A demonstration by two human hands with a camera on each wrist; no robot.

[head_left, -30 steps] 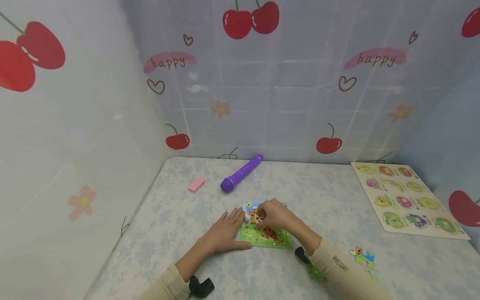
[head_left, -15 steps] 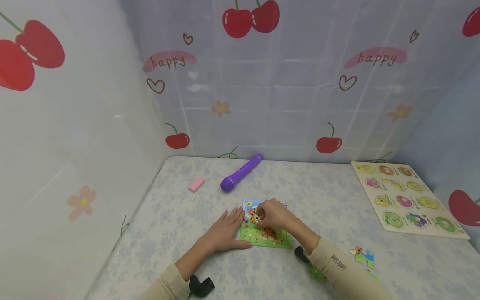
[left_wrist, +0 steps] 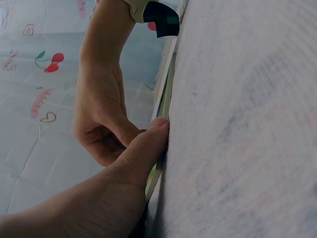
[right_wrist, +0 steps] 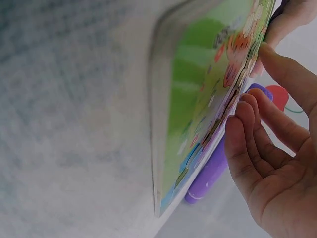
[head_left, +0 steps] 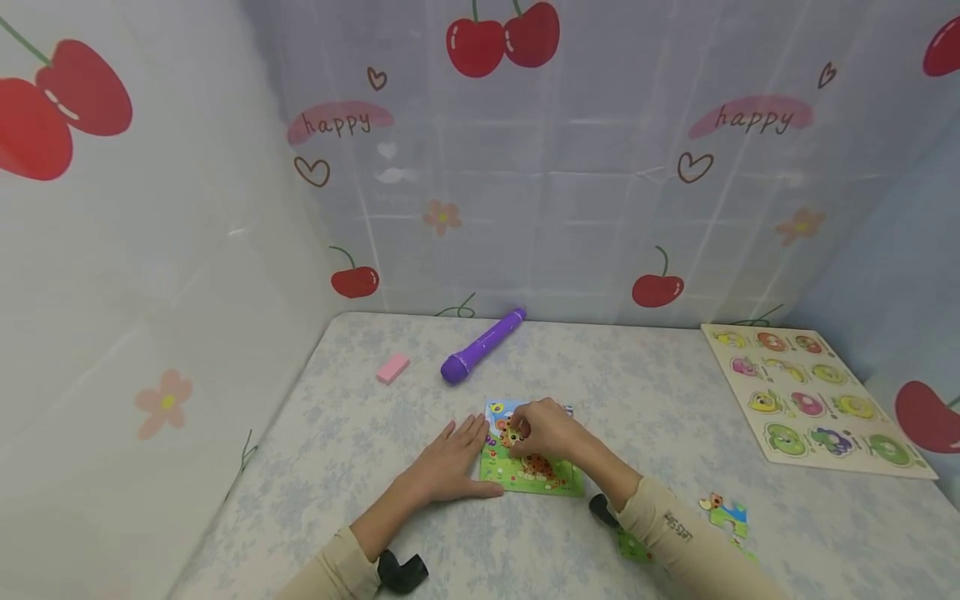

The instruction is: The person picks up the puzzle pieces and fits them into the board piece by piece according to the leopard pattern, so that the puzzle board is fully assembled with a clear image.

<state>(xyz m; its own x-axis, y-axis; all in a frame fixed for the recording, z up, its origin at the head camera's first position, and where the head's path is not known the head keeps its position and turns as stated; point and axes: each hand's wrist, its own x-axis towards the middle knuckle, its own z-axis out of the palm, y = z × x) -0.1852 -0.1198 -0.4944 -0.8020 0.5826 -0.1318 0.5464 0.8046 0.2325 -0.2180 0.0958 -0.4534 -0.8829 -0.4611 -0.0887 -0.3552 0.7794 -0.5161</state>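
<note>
A small jigsaw puzzle board (head_left: 528, 481) with a leopard on green grass lies on the table in the head view. My left hand (head_left: 444, 471) is spread flat against its left side, its thumb along the near edge; in the left wrist view that thumb (left_wrist: 148, 141) touches the board's edge. Over the middle of the board my right hand (head_left: 553, 429) bends its thumb and fingers down around the jigsaw piece (head_left: 514, 435) showing the leopard's face. In the right wrist view, thumb and fingertips (right_wrist: 243, 111) straddle a stretch of the picture surface.
A purple toy microphone (head_left: 483, 346) and a pink block (head_left: 393, 368) lie beyond the hands. Loose jigsaw pieces (head_left: 729, 514) sit to the right, with another green piece (head_left: 632, 546) partly under the right sleeve. A wooden fruit board (head_left: 817, 404) occupies the far right.
</note>
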